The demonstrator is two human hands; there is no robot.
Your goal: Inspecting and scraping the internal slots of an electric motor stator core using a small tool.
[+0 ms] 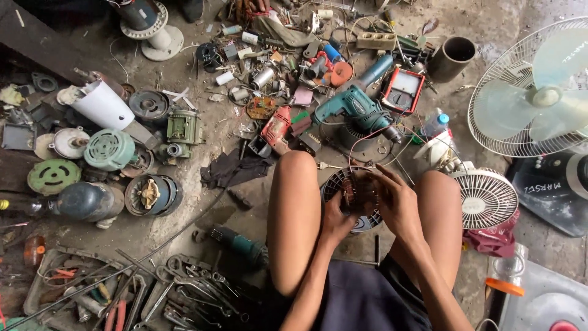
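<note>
Both hands work between the knees over the floor (184, 233). Left hand (335, 222) cups the underside of a small fan motor (354, 191), fingers closed on its edge; right hand (397, 205) curls over the top, fingertips on the copper windings. A red wire (361, 142) runs up from the motor toward a teal drill (355, 105). Judging by the bare windings and the slotted housing around them, the motor is already stripped open, and it is not yet closed up. A small white fan (487, 197) lies just beside the right knee, a bigger fan (539, 92) farther off. Spanners (190, 288) lie well apart at lower left.
</note>
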